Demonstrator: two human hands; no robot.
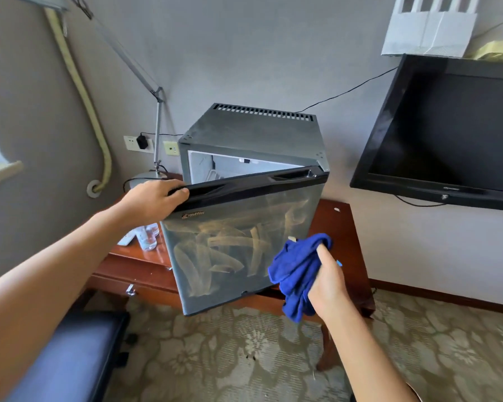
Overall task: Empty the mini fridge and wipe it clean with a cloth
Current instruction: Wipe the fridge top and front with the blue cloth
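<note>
1. Mini fridge (253,134): a grey box standing on a reddish wooden table (339,224) against the wall, its slotted vent along the top rear edge.
2. Fridge door (238,245): partly open, hinged at the right; its grey face carries pale wipe streaks, and the white interior shows in the gap above the black top trim.
3. Left hand (153,200): fingers curled over the door's top left corner, gripping the black trim.
4. Right hand (327,281): fingers closed round a bunched blue cloth (295,274), held just in front of the door's lower right part; contact with the door cannot be told.
5. Plastic bottles (147,236): on the table, left of the door.
6. Surroundings: a desk lamp (157,126) behind the fridge, a black television (447,132) at right, patterned carpet (230,358) below.
</note>
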